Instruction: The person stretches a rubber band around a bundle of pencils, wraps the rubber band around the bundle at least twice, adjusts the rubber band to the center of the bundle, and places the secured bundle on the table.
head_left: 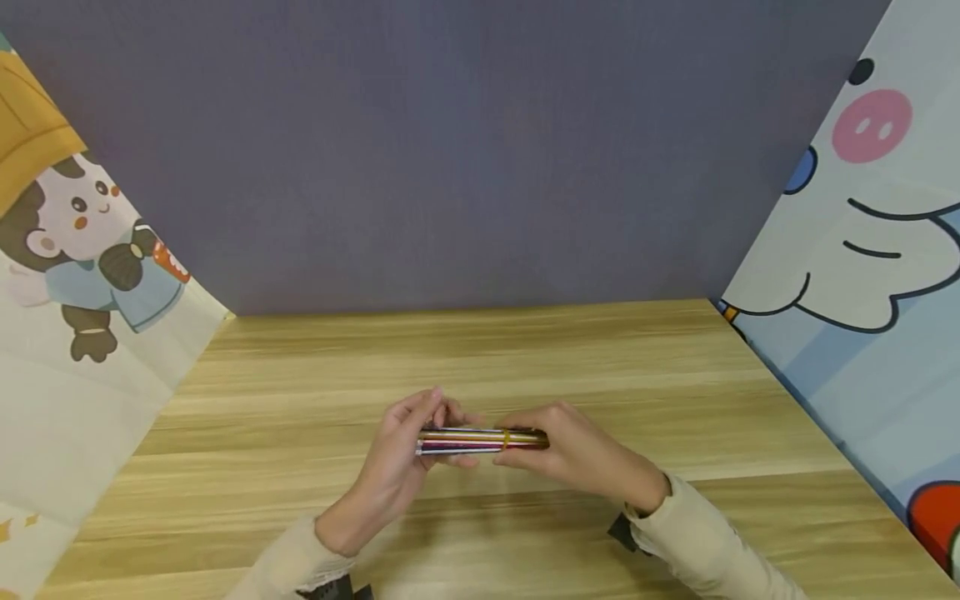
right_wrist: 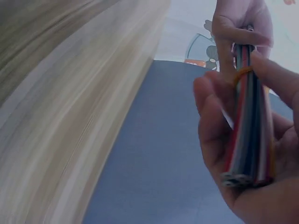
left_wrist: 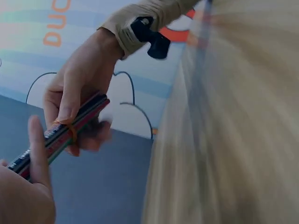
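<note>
A slim bundle of pencils (head_left: 465,440), striped in red, white, dark blue and yellow, is held level above the table between both hands. A yellow-orange rubber band (right_wrist: 243,73) is wound around it, closer to the right hand's end. My left hand (head_left: 397,454) holds the bundle's left end, its thumb lying across the pencils (left_wrist: 60,140) in the right wrist view. My right hand (head_left: 573,446) grips the other end, thumb and fingers on opposite sides right by the rubber band. The flat pencil ends show at the right palm in the right wrist view.
Under the hands lies a wood-grain table (head_left: 300,375). A dark grey panel (head_left: 465,167) rises along its far edge. Cartoon-printed panels stand at the left (head_left: 150,350) and right (head_left: 847,367). Both sleeves are beige, with black devices at the wrists.
</note>
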Tool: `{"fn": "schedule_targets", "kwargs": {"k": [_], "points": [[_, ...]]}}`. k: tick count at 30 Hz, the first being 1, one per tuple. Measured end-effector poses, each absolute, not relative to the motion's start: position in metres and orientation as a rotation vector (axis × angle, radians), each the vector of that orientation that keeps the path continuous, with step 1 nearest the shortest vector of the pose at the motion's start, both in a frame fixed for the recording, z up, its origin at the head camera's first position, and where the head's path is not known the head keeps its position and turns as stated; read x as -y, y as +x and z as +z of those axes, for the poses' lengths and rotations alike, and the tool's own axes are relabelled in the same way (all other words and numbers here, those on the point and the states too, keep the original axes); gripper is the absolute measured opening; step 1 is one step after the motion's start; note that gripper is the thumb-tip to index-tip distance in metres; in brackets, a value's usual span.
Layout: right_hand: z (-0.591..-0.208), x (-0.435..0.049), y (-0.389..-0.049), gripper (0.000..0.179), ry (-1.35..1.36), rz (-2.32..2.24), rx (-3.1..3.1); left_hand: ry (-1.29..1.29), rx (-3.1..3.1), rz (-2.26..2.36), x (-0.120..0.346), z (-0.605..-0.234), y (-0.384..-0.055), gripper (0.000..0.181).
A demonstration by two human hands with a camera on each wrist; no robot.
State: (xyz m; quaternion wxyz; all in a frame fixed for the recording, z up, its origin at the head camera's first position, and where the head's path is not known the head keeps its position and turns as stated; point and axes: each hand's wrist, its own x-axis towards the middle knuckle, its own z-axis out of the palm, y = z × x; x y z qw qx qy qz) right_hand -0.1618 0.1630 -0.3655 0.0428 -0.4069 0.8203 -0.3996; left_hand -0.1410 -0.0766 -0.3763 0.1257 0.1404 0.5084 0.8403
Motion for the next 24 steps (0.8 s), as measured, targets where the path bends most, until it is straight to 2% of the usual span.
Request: {"fn": "schedule_targets", "kwargs": {"k": [4,13,17,24], "points": [[-0.366,-0.165,-0.167,0.025,-1.163,-1.189,-2.548,0.454,-1.768,2.277,0.079,-0.378,-0.150,0.030],[-0.374,-0.172,-0.179,0.024,-1.085,-1.063,-2.661,0.764,-2.537,1.362,0.099,-0.377,-0.165,0.035],[-0.377,-0.179,-0.188,0.021,-1.106,-1.008,-2.687,0.837,-2.603,1.208,0.103,-0.378,-0.168,0.036],[-0.379,-0.193,-0.202,0.024,-1.104,-0.937,-2.736,0.916,-2.708,1.044,0.103,-0.387,-0.171,0.027]]}}
